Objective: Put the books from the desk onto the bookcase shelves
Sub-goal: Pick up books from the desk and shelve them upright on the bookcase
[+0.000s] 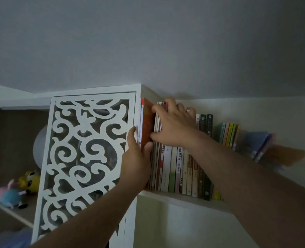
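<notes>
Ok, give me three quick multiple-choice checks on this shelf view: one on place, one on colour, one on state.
1. Where is the red-orange book?
A. at the row's left end, beside the lattice panel
B. at the row's right end
C. lying on the plush toys

2. What colour is the lattice panel?
A. black
B. white
C. green

3. What is the right hand doing?
A. hanging idle
B. spread over the tops of the standing books
C. holding a toy

Answers: 1 A, it sits against the cabinet side, held by the left hand; 2 B, the carved scrollwork is white; 3 B, its fingers hook over the book tops.
</notes>
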